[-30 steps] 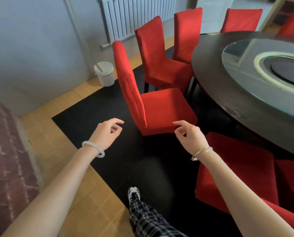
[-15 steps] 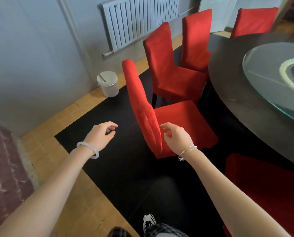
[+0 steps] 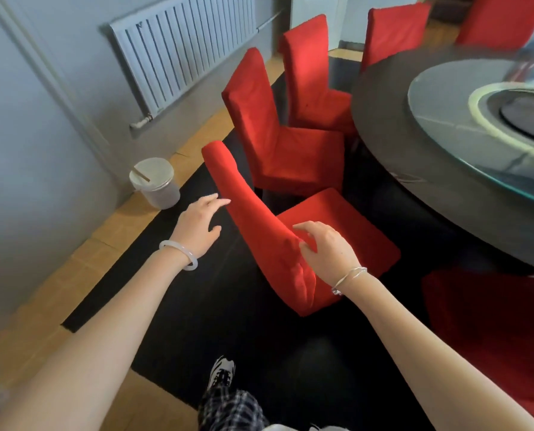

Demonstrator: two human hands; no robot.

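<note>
- The round dark table (image 3: 393, 157) stood beyond the nearest red chair (image 3: 346, 228), on the side the chair's seat faced, with a gap of floor between them. A glass turntable (image 3: 439, 129) lay on top of it.
- The black mat (image 3: 228, 321) lay under the nearest red chair and spread out behind it towards the person. The wooden floor (image 3: 73, 284) showed past the mat's edge on the chair's back side.
- The white radiator (image 3: 181, 51) hung on the grey wall, well behind and beyond the chair's backrest.
- The nearest red chair stood upright on the mat, pulled clear of the table.
- A second red chair (image 3: 290, 150) stood just beyond it, closer to the table, and two more (image 3: 309, 73) (image 3: 393, 29) followed further round.
- A white lidded bucket (image 3: 155, 181) sat against the wall, near the top end of the chair's backrest, with a thin stick lying on its lid.
- The right grip (image 3: 327, 250) hovered over the back of the seat. Its fingers were bent and spread, holding nothing, and its thumb rested against the front of the backrest.
- The left grip (image 3: 197, 225) was behind the backrest, open, with its fingers stretched towards the fabric. Whether the tips touched it could not be told.
- A black-and-white shoe (image 3: 222, 371) stood on the mat, well behind the chair.
- A pale bangle (image 3: 180, 253) circled the left wrist and a thin silver bracelet (image 3: 351, 275) circled the right, both close to the backrest.
</note>
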